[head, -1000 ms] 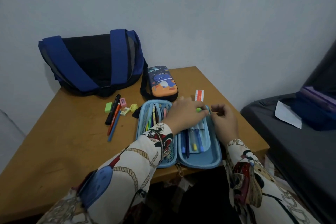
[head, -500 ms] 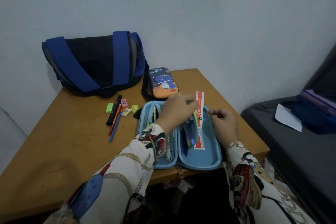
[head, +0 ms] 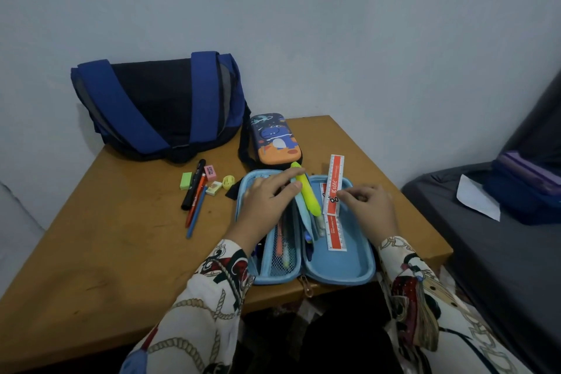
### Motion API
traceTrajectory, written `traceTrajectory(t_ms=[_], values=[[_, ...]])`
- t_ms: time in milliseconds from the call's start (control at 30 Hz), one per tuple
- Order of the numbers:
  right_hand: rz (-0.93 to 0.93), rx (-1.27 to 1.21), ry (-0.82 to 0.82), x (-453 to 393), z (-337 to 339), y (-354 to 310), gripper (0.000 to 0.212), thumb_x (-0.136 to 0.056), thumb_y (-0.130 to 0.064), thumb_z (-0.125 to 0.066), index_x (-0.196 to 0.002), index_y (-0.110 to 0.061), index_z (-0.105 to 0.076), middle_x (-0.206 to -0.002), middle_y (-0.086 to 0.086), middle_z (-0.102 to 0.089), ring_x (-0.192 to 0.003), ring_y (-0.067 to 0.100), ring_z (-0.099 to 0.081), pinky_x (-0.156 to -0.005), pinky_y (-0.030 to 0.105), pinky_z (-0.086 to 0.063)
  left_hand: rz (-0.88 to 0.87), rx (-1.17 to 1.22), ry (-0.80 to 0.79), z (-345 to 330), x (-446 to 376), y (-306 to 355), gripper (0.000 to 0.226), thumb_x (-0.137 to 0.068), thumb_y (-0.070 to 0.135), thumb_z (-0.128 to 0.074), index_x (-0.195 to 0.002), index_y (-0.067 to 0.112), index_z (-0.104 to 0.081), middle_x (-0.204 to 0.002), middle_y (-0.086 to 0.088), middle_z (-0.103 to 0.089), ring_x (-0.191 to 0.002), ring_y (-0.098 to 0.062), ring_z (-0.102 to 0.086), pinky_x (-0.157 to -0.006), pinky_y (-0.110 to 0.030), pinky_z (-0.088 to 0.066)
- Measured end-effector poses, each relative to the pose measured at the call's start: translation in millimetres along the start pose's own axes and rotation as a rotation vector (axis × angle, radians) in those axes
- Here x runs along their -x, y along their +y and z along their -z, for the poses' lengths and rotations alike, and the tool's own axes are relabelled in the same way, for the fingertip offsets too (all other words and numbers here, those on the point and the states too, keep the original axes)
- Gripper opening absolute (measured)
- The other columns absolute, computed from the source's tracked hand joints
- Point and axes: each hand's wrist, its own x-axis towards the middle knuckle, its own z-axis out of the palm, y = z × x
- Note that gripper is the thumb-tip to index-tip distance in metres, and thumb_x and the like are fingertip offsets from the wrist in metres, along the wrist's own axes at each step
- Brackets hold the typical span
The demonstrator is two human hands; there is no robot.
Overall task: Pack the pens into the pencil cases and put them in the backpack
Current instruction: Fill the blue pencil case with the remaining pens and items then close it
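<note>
Since a moment ago, the ruler has shifted right and a yellow highlighter now shows, pinched by the left hand over the open case at frame centre. Right hand pinches the ruler. Loose pens lie centre-left, backpack upper left.
</note>
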Motion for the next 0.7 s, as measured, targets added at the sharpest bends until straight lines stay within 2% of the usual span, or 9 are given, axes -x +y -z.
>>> traceTrajectory(t_ms=[67,133,233,300,367,433,500,600,700], values=[[-0.012,0.054,-0.010,-1.9,-0.3,-0.7,0.024,-0.082,-0.049,-0.072,-0.089,-0.026,-0.072,-0.107,-0.003,-0.052,-0.112,0.015,-0.044,-0.098,0.039,-0.041,0.022,-0.010,-0.001,1.7,2.7,3.7,0.027,-0.089,0.053,-0.045,-0.112,0.064,-0.055,-0.093,0.022,-0.061,-0.112,-0.016,-0.045,-0.104,-0.045,-0.037],[-0.033,0.114,-0.028,-5.4,1.4,-6.2,0.030,-0.080,-0.057,-0.071,-0.077,-0.027,-0.070,-0.104,-0.004,-0.054,-0.109,0.019,-0.050,-0.095,0.044,-0.046,0.042,-0.026,-0.007,2.5,4.7,6.7,0.027,-0.096,0.044,-0.048,-0.116,0.059,-0.056,-0.081,0.021,-0.055,-0.111,-0.018,-0.044,-0.104,-0.047,-0.035],[-0.060,0.267,-0.105,-11.4,3.7,-20.3,0.034,-0.082,-0.058,-0.068,-0.063,-0.030,-0.064,-0.093,-0.002,-0.058,-0.106,0.026,-0.055,-0.093,0.050,-0.047,0.052,-0.047,-0.009,2.8,6.9,9.4,0.029,-0.097,0.041,-0.046,-0.120,0.057,-0.055,-0.078,0.016,-0.052,-0.109,-0.020,-0.044,-0.103,-0.048,-0.035],[-0.073,0.350,-0.166,-15.7,2.9,-28.1,0.028,-0.083,-0.054,-0.069,-0.069,-0.029,-0.068,-0.093,0.000,-0.065,-0.108,0.026,-0.057,-0.097,0.050,-0.046,0.050,-0.050,-0.010,2.8,7.2,9.4,0.034,-0.090,0.049,-0.042,-0.120,0.058,-0.055,-0.080,0.009,-0.053,-0.106,-0.019,-0.044,-0.101,-0.047,-0.037],[-0.106,0.382,-0.181,-18.3,2.9,-32.0,0.034,-0.080,-0.054,-0.070,-0.090,-0.022,-0.074,-0.105,0.005,-0.067,-0.111,0.027,-0.056,-0.098,0.049,-0.046,0.051,-0.044,-0.008,2.8,6.9,7.8,0.037,-0.086,0.052,-0.039,-0.119,0.059,-0.055,-0.081,0.006,-0.054,-0.106,-0.019,-0.045,-0.100,-0.046,-0.038],[-0.126,0.467,-0.206,-15.3,7.8,-38.5,0.049,-0.080,-0.055,-0.070,-0.108,-0.015,-0.071,-0.118,0.006,-0.061,-0.119,0.027,-0.047,-0.101,0.048,-0.042,0.051,-0.046,-0.007,2.9,6.7,5.7,0.036,-0.086,0.053,-0.038,-0.118,0.061,-0.053,-0.082,0.005,-0.055,-0.106,-0.019,-0.045,-0.100,-0.045,-0.039],[-0.132,0.536,-0.270,-8.7,14.1,-43.9,0.056,-0.082,-0.052,-0.069,-0.118,-0.010,-0.066,-0.130,0.006,-0.053,-0.133,0.029,-0.032,-0.109,0.049,-0.033,0.049,-0.054,-0.010,2.6,6.3,4.9,0.036,-0.086,0.054,-0.037,-0.117,0.063,-0.052,-0.084,0.004,-0.056,-0.108,-0.019,-0.045,-0.100,-0.045,-0.039],[-0.143,0.589,-0.396,9.9,15.5,-49.9,0.052,-0.081,-0.052,-0.070,-0.114,-0.012,-0.067,-0.145,0.007,-0.044,-0.147,0.029,-0.013,-0.118,0.058,-0.015,0.055,-0.059,-0.005,1.5,5.0,4.1,0.036,-0.083,0.059,-0.035,-0.115,0.066,-0.050,-0.092,0.003,-0.060,-0.110,-0.018,-0.045,-0.101,-0.046,-0.038],[-0.085,0.669,-0.410,25.4,11.4,-50.2,0.045,-0.079,-0.062,-0.068,-0.105,-0.024,-0.071,-0.160,0.008,-0.025,-0.151,0.031,0.001,-0.115,0.066,-0.001,0.048,-0.056,0.006,0.9,3.9,3.0,0.038,-0.078,0.065,-0.032,-0.111,0.068,-0.050,-0.090,0.006,-0.060,-0.110,-0.021,-0.048,-0.101,-0.048,-0.039]])
